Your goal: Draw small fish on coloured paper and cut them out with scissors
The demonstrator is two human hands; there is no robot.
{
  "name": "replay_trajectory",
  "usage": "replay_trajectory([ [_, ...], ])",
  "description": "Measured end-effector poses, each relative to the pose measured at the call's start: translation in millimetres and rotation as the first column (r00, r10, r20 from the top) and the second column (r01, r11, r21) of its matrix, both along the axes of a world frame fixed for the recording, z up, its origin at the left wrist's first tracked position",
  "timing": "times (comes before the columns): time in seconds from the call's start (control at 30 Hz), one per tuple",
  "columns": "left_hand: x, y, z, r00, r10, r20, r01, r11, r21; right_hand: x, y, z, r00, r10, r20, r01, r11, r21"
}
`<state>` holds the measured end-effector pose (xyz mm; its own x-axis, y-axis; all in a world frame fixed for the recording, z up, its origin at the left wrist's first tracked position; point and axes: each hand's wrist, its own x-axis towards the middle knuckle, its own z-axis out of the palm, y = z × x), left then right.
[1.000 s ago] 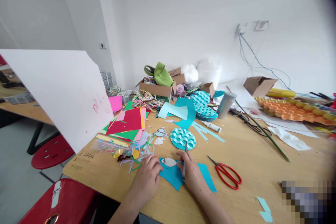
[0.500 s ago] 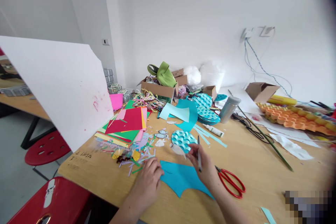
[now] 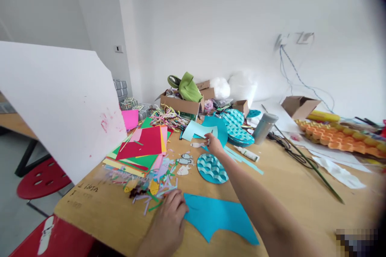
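A blue sheet of paper (image 3: 218,217) with a scalloped lower edge lies flat before me. Bent fingers of my left hand (image 3: 173,213) press on its left edge. My right hand (image 3: 213,143) reaches farther back with closed fingers around a pen, which is mostly hidden. Beside those fingertips lies a small pale paper fish (image 3: 196,145); whether they touch it, I cannot tell. Just beyond is a light-blue paper strip (image 3: 196,129). A round disc with wavy teal paper scales (image 3: 212,168) sits left of my right forearm. More paper fish (image 3: 184,159) rest left of the disc.
Coloured paper sheets (image 3: 140,144) and scraps (image 3: 163,186) cover the left side, near a standing white board (image 3: 63,108). Behind are a filled cardboard box (image 3: 181,104), scaled discs (image 3: 238,128), a glue tube (image 3: 246,153) and a grey bottle (image 3: 265,127). Orange egg trays (image 3: 334,136) lie right.
My right hand has moved away from me, from above the blue paper to the paper fish. The pale piece it held over the disc is gone from there. My forearm now hides the red scissors.
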<state>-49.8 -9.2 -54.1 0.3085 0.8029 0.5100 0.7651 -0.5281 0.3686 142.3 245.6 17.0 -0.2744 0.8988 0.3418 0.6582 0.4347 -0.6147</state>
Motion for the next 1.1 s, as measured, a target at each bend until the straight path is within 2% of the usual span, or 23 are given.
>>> replay_trajectory([
  [0.07, 0.0, -1.7, 5.4, 1.0, -0.003, -0.009, 0.002, 0.999, -0.032, 12.0, -11.5, 0.0, 1.0, -0.019, -0.022, 0.019, 1.0, 0.002],
  [0.13, 0.1, -2.6, 9.9, 1.0, -0.014, -0.014, 0.013, 0.997, -0.073, 32.7, -34.1, -0.6, 0.999, -0.032, -0.043, 0.032, 0.999, 0.004],
  [0.2, 0.2, -2.8, 12.7, 1.0, -0.02, -0.016, 0.018, 0.994, -0.107, 58.0, -67.6, -1.9, 0.998, -0.029, -0.053, 0.029, 1.0, -0.01],
  [0.3, 0.3, -3.2, 14.5, 0.999, -0.019, -0.03, 0.015, 0.993, -0.118, 91.3, -131.6, -7.7, 0.999, -0.021, -0.039, 0.022, 1.0, 0.008],
  [0.4, 1.4, -4.2, 16.4, 0.999, -0.01, -0.04, 0.005, 0.993, -0.119, 107.5, -191.5, -21.5, 0.992, 0.045, 0.116, -0.041, 0.998, -0.04],
  [0.5, 3.2, -5.9, 19.7, 0.998, 0.004, -0.056, -0.011, 0.992, -0.126, 109.7, -226.9, -41.7, 0.967, 0.018, 0.254, -0.028, 0.999, 0.033],
  [0.63, 4.8, -8.0, 21.9, 0.996, 0.047, -0.076, -0.056, 0.991, -0.124, 106.9, -236.1, -65.4, 0.967, -0.016, 0.252, -0.03, 0.984, 0.178],
  [0.73, 4.3, -8.4, 20.3, 0.994, 0.096, -0.059, -0.101, 0.99, -0.103, 104.4, -234.1, -71.9, 0.971, -0.004, 0.239, -0.049, 0.975, 0.216],
  [0.97, 1.4, -5.1, 17.4, 0.984, 0.175, -0.013, -0.175, 0.984, -0.019, 98.5, -241.6, -61.3, 0.985, 0.054, 0.162, -0.09, 0.971, 0.223],
  [1.1, 0.6, -4.1, 15.7, 0.981, 0.195, -0.015, -0.195, 0.981, 0.016, 97.8, -244.9, -52.4, 0.995, -0.022, 0.093, -0.002, 0.968, 0.253],
])
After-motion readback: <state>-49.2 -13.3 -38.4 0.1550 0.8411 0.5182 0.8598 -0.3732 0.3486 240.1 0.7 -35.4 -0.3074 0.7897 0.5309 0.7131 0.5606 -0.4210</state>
